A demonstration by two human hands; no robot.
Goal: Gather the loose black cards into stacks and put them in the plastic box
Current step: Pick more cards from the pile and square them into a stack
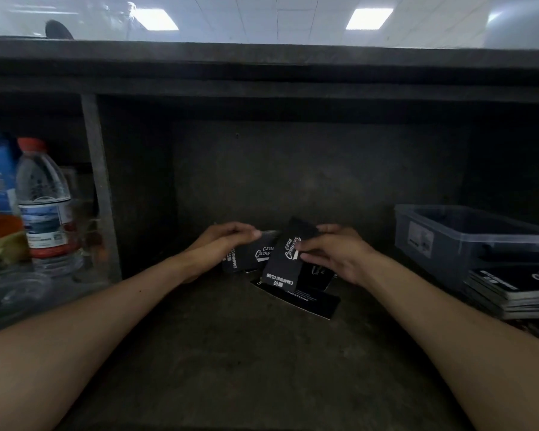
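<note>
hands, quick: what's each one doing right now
Left hand: closed on a stack of black cards.
Right hand: fingers pinching one black card, tilted up over the loose cards.

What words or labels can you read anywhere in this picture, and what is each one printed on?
"Camping Club" script logo: card in the right hand.
"CAMPING CLUB": same card's lower end.
"Camp..." script, partly covered: card under the left hand.
Bottom card: small line, too blurred.
Water bottle label: unreadable.
Plastic box sticker: unreadable.
Booklet stack: print unreadable.
</note>
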